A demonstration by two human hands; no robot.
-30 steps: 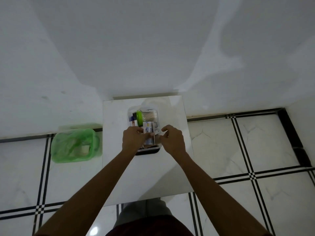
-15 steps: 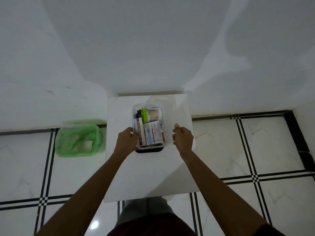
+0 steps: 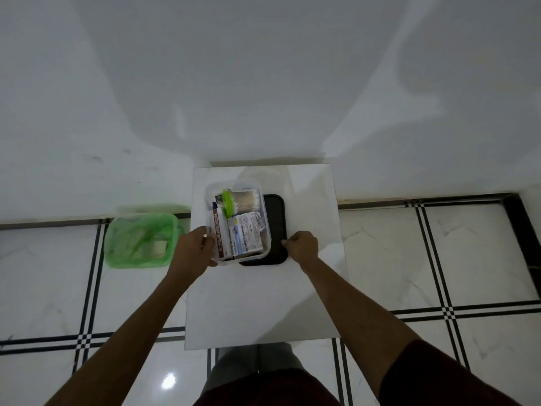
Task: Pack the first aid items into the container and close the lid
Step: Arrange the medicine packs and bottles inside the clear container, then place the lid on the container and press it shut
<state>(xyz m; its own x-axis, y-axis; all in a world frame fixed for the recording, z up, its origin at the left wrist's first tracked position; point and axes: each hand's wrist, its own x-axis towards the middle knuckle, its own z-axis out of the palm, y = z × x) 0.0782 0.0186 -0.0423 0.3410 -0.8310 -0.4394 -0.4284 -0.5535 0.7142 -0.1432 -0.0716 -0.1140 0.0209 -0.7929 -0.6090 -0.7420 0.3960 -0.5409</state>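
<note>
A clear plastic container (image 3: 209,192) sits on a small white table (image 3: 263,303), holding an ointment box (image 3: 219,232), a green-capped tub of cotton swabs (image 3: 241,199) and an antiseptic bandage box (image 3: 245,236). My left hand (image 3: 194,249) grips the container's near-left edge. A black lid (image 3: 275,218) lies flat on the table, partly under the container's right side. My right hand (image 3: 301,247) pinches the lid's near-right edge.
A bin lined with a green bag (image 3: 140,240) stands on the tiled floor left of the table. A white wall runs just behind the table. My legs show below the table's near edge.
Both hands left the items in the container. The left hand took the container's edge and shifted it left, uncovering the black lid. The right hand moved to the lid's edge.
</note>
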